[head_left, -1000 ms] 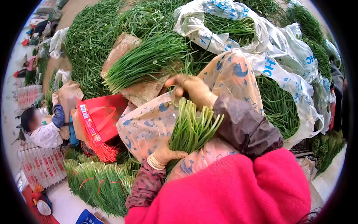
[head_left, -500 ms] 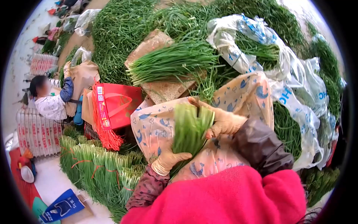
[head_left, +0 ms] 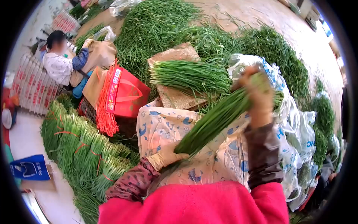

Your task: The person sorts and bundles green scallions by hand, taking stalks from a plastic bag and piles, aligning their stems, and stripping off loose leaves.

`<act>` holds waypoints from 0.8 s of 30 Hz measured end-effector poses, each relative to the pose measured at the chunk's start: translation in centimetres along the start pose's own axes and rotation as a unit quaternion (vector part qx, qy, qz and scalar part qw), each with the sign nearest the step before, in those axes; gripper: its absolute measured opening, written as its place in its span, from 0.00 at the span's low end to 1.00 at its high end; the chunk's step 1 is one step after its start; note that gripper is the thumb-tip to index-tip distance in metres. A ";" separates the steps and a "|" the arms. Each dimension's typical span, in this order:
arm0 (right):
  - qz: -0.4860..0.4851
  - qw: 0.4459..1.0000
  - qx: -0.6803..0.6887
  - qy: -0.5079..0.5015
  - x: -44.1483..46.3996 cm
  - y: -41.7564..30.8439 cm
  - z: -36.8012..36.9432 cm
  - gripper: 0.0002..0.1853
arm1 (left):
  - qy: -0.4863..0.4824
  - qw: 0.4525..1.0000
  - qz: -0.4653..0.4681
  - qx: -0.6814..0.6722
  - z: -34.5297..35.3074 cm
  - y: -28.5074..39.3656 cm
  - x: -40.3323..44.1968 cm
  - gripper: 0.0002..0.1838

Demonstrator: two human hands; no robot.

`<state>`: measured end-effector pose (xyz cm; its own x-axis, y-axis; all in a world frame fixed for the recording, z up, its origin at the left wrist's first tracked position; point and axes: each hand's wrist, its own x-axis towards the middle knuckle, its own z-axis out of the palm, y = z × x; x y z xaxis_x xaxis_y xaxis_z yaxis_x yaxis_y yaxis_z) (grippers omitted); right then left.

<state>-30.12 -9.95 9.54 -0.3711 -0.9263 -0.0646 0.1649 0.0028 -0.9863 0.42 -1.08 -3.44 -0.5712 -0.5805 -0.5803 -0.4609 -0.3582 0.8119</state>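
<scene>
A long bunch of green chives (head_left: 216, 121) slants across my lap, over a patterned plastic apron (head_left: 164, 121). My left hand (head_left: 166, 156), in a pale glove, is closed round its lower left end. At the upper right end, my right hand (head_left: 258, 95) is blurred by motion, its fingers appearing wrapped round the stalks. Just beyond the apron, another pile of chives (head_left: 192, 75) lies on a worn board (head_left: 175, 96); its pale ends point left.
Tied chive bundles (head_left: 80, 149) stand in rows at left. Near them is a red bag (head_left: 130, 93) with red ties (head_left: 106, 108) hanging on it. Loose greens (head_left: 153, 30) are heaped ahead, plastic bags (head_left: 294, 149) lie right. Another person (head_left: 61, 61) sits at left, by stacked crates (head_left: 33, 84).
The bunch has swung from nearly upright to a slant towards the upper right. My right hand has moved up and away to its far end; my left hand still grips the lower end. The view has shifted.
</scene>
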 end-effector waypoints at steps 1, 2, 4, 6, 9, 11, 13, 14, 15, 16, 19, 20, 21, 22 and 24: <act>-0.101 0.993 0.057 -0.026 1.5 -2.1 -1.5 0.11 | 0.007 1.000 0.007 -0.006 -0.8 -0.7 -0.3 0.33; -0.198 0.971 0.118 -0.064 3.0 -4.2 -3.1 0.11 | -0.022 0.996 -0.043 -0.076 -1.5 -1.2 -0.5 0.33; -0.333 0.942 0.036 -0.018 3.7 -9.0 -2.2 0.14 | -0.058 0.991 -0.082 -0.082 -2.3 0.4 -0.7 0.35; -0.381 0.905 -0.187 -0.022 4.3 -11.1 0.0 0.16 | -0.036 0.996 -0.049 0.057 -3.7 4.9 -1.3 0.38; -0.401 0.841 -0.297 -0.209 4.5 -10.7 3.5 0.16 | 0.035 0.982 0.185 -0.015 -6.5 5.5 1.1 0.53; -0.326 0.853 -0.240 -0.328 3.4 -9.8 6.2 0.17 | 0.075 0.963 0.256 0.021 -7.5 12.2 -0.2 0.63; -0.300 0.816 -0.282 -0.405 2.7 -8.8 8.6 0.19 | 0.036 0.890 0.454 0.005 -8.2 15.1 0.7 0.65; -0.171 0.858 -0.231 -0.426 2.1 -8.2 9.7 0.20 | 0.035 0.880 0.473 -0.021 -7.8 15.9 1.1 0.63; -0.171 0.859 -0.228 -0.426 1.2 -8.0 10.8 0.21 | 0.033 0.869 0.491 -0.046 -7.3 16.6 1.5 0.62; -0.170 0.871 -0.189 -0.420 0.9 -7.1 12.0 0.20 | 0.029 0.897 0.430 -0.096 -7.0 16.8 1.8 0.59; -0.173 0.887 -0.160 -0.398 0.7 -5.1 15.0 0.24 | 0.100 0.880 0.404 -0.229 -5.7 15.8 3.5 0.44; -0.183 0.889 -0.170 -0.385 0.9 -4.6 15.4 0.28 | 0.129 0.875 0.379 -0.273 -5.7 15.8 3.2 0.42; -0.178 0.890 -0.169 -0.385 1.3 -4.0 15.4 0.28 | 0.160 0.866 0.354 -0.316 -5.8 15.7 3.1 0.40; -0.211 0.885 -0.137 -0.392 1.8 -3.1 15.4 0.36 | 0.229 0.824 0.411 -0.317 -5.6 14.8 3.7 0.30; -0.231 0.883 -0.103 -0.396 2.8 -0.9 14.9 0.60 | 0.217 0.820 0.374 -0.374 -7.0 14.2 3.1 0.25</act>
<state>-17.67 -18.18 12.51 0.4129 -0.8194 0.3976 -0.0370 -0.4513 -0.8916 -3.15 -13.10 6.77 -0.1338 -0.9900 0.0439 0.5470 -0.0368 0.8363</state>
